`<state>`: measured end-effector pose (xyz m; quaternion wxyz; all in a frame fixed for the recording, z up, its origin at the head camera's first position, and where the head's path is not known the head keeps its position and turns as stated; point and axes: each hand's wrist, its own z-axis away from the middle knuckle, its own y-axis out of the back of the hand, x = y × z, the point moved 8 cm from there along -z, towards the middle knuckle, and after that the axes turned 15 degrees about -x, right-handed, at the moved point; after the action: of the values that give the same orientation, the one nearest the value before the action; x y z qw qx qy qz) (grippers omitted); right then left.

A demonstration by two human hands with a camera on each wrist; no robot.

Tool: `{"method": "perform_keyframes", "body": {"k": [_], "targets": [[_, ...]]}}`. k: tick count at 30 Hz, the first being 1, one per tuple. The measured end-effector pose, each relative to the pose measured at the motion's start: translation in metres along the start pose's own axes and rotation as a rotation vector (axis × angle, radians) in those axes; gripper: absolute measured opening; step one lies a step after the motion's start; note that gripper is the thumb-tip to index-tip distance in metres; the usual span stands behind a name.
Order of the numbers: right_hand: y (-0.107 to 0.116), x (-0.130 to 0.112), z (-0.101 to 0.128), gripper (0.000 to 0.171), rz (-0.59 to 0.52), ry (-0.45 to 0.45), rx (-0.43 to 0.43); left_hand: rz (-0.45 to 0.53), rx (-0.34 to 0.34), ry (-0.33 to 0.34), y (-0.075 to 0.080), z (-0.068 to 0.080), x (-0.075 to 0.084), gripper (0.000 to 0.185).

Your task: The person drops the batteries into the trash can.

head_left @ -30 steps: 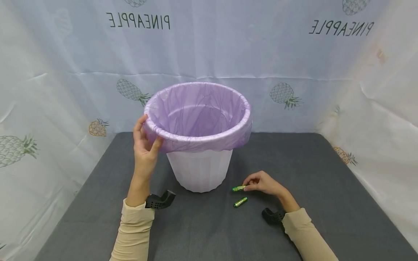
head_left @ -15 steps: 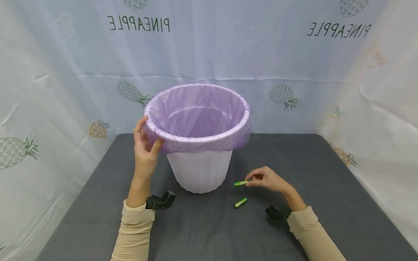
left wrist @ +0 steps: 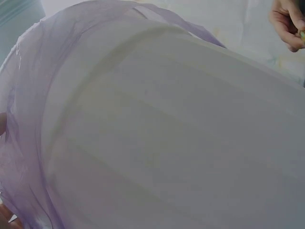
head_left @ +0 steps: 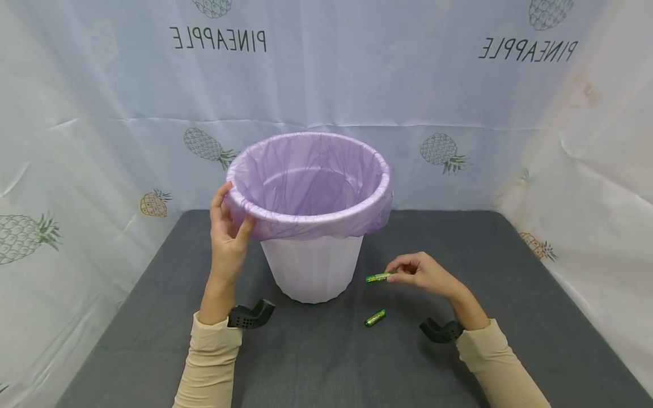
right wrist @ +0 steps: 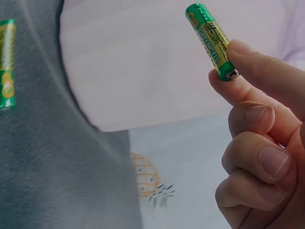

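Observation:
A white trash bin [head_left: 311, 269] stands on the dark tabletop, lined with a purple bag [head_left: 316, 224] folded over its rim. My left hand [head_left: 227, 238] holds the bin's left rim through the bag, thumb at the front and fingers at the side. In the left wrist view only bits of those fingers [left wrist: 4, 125] show. To the right of the bin, my right hand [head_left: 420, 275] pinches a green and yellow battery [right wrist: 209, 43] by one end between thumb and index finger, above the table. A second such battery [head_left: 375, 318] lies on the tabletop nearer to me.
The dark cloth-covered table [head_left: 459, 243] runs back to a pale curtain [head_left: 347, 73] printed with pineapples. More curtain [head_left: 607, 170] hangs along the sides. Black wrist cameras [head_left: 251, 314] sit on both wrists.
My right hand has lifted its battery off the table and drawn slightly back and right. The left hand keeps its place on the bin rim, and the other battery lies still.

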<state>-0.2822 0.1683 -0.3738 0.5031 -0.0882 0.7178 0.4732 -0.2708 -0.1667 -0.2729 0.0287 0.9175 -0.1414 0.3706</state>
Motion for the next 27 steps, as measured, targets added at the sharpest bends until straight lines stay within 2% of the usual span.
{"method": "perform_keyframes", "body": {"k": [15,27], "targets": [[0.019,-0.043,0.006,0.007,0.058,0.129,0.082,-0.013,0.004,0.007,0.002,0.0,-0.002,0.06],[0.032,-0.071,0.01,0.013,0.097,0.237,0.113,-0.007,0.003,0.002,0.002,0.001,-0.001,0.061]]}}
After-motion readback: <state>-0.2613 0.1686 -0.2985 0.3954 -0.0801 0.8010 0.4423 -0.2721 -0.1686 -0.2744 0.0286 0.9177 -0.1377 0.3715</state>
